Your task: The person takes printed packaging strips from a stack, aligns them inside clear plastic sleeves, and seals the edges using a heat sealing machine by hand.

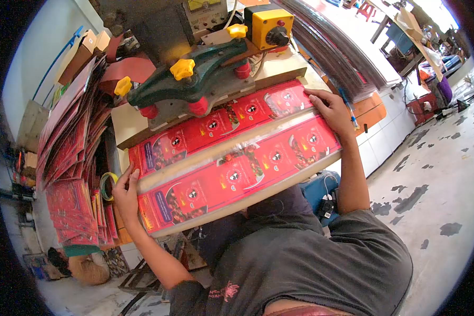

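Observation:
A long red printed plastic sheet (263,166) with repeated food pictures and round logos lies across the machine's bed, a clear strip running along its middle. My left hand (125,192) grips the sheet's left end, thumb on the edge. At the far right corner, my right hand (332,111) holds the other end, fingers over the edge. Above the sheet's back part sits the press machine's dark green clamp bar (187,84), with yellow star knobs (183,69) and red feet. The undersides of both hands are hidden.
A leaning pile of red printed sheets (71,137) stands at left, beside a yellow tape roll (108,186). Behind right are a yellow control box (271,29) and a thick stack of clear-edged sheets (332,47). A blue stool (321,189) is near my right arm.

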Demonstrator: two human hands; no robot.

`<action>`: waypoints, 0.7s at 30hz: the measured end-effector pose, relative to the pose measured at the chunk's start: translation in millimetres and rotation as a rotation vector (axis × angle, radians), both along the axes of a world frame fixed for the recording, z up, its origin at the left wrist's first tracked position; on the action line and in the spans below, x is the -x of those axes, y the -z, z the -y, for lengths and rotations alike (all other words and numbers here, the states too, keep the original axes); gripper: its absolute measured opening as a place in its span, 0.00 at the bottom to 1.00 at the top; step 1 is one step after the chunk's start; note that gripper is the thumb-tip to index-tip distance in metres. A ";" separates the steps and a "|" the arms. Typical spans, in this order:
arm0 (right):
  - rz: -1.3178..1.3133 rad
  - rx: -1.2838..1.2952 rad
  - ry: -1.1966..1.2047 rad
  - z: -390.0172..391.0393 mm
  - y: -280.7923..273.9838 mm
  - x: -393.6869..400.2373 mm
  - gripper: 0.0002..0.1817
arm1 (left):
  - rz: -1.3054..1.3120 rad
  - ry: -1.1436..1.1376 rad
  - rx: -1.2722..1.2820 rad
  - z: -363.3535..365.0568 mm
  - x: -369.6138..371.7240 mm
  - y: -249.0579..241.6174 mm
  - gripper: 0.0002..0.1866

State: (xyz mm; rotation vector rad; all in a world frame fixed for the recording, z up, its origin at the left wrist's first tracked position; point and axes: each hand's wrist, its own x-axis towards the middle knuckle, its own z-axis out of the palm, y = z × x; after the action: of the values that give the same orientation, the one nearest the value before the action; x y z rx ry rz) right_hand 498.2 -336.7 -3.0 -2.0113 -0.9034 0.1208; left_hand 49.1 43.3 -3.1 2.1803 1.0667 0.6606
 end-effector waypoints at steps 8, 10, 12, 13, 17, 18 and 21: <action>0.024 -0.023 -0.005 -0.2 4.6 -3.1 0.17 | 0.005 -0.014 0.046 3.4 -0.7 -4.1 0.28; 0.035 -0.048 -0.008 -1.2 6.0 -4.1 0.17 | 0.019 -0.025 0.057 2.6 -0.3 -1.7 0.28; -0.019 -0.023 0.014 -1.0 6.1 -4.0 0.17 | 0.015 -0.023 0.016 2.1 -1.7 -1.1 0.28; -0.017 -0.025 0.011 -0.7 6.6 -4.4 0.17 | 0.017 -0.026 0.014 2.9 -1.9 -2.9 0.28; -0.080 -0.017 0.035 -0.3 1.3 -3.3 0.18 | 0.005 -0.039 -0.007 1.8 -0.5 0.5 0.26; -0.160 -0.023 0.055 -0.8 -1.3 -2.7 0.20 | 0.057 -0.019 -0.030 0.6 -0.3 3.1 0.26; -0.294 -0.102 -0.039 -3.5 -3.5 -13.7 0.23 | 0.083 -0.021 -0.020 -1.1 0.3 3.4 0.25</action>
State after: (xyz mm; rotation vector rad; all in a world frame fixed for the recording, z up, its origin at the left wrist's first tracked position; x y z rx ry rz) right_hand 511.9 -333.2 0.4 -1.8230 -0.7448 0.3750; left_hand 48.8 44.4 -6.5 2.1413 1.0457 0.7676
